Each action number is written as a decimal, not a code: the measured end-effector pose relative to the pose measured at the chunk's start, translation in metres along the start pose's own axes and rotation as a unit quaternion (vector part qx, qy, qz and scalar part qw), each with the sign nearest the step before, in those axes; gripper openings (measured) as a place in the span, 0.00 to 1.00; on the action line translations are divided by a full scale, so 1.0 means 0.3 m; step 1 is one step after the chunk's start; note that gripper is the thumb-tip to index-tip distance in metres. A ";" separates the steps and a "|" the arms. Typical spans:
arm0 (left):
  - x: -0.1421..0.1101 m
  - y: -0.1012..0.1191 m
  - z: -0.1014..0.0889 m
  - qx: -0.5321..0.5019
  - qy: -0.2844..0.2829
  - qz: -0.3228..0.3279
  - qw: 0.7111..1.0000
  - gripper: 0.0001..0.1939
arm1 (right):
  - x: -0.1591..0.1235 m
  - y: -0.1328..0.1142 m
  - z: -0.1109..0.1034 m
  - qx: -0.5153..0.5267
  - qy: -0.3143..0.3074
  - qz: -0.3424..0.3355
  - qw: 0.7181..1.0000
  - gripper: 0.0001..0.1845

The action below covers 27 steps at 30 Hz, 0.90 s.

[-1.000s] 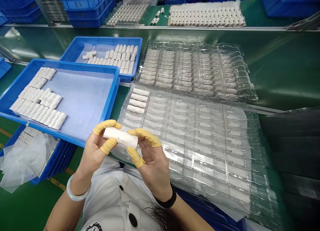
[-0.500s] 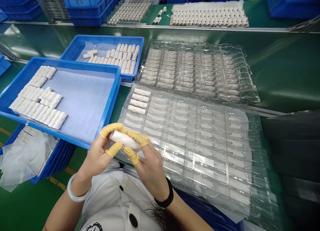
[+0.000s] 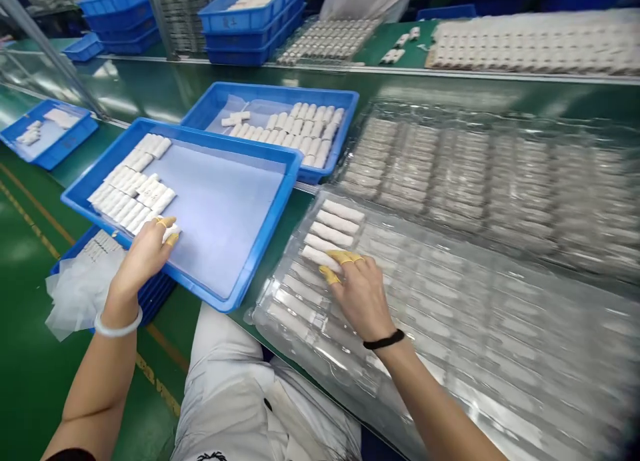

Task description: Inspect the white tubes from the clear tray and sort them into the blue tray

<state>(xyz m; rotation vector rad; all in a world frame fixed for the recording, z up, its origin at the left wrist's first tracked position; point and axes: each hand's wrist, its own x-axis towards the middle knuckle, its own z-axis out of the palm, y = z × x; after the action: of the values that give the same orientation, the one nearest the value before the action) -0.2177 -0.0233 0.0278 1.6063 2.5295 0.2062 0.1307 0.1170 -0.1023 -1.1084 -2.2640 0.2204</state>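
My right hand (image 3: 357, 288), in yellow finger cots, pinches a white cylinder (image 3: 319, 257) lying in a slot of the clear plastic blister tray (image 3: 425, 294). Three like cylinders (image 3: 337, 228) fill the slots above it in the left column. Over at the blue bin (image 3: 270, 211), my left hand (image 3: 150, 248) has its yellow-tipped thumb and fingers closed about another white cylinder (image 3: 171, 230) at the near end of a row. More white cylinders (image 3: 131, 198) lie in rows along the bin's left side, some with dark marks. My left palm hides part of the nearest row.
Behind stands a second blue bin (image 3: 345, 101) with white cylinders. A second clear blister tray (image 3: 490, 194) lies beyond the first. Stacked blue bins (image 3: 230, 41) and a sheet of small white pieces (image 3: 540, 44) line the far belt. Crumpled translucent film (image 3: 83, 281) hangs at lower left.
Both hands held one cylinder between them; now they are apart. The right has moved to the blister tray with a cylinder, the left to the blue bin. The view has swung left.
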 end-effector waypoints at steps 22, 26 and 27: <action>0.141 0.005 0.025 0.099 -0.193 -0.133 0.967 0.25 | -0.087 -0.156 -0.114 0.061 0.052 -0.007 0.997 0.16; 0.102 0.070 -0.032 0.033 -0.150 -0.106 0.982 0.26 | -0.067 -0.270 -0.168 0.156 0.065 -0.002 0.986 0.14; 0.080 0.097 -0.047 -0.022 -0.148 -0.085 0.985 0.26 | -0.061 -0.299 -0.182 0.190 0.060 0.009 0.980 0.13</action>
<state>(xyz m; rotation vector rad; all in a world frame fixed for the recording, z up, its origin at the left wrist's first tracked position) -0.2047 0.0102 0.0462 1.2878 2.3941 0.0017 0.1115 0.0399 -0.0312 -0.9121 -1.9978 0.5521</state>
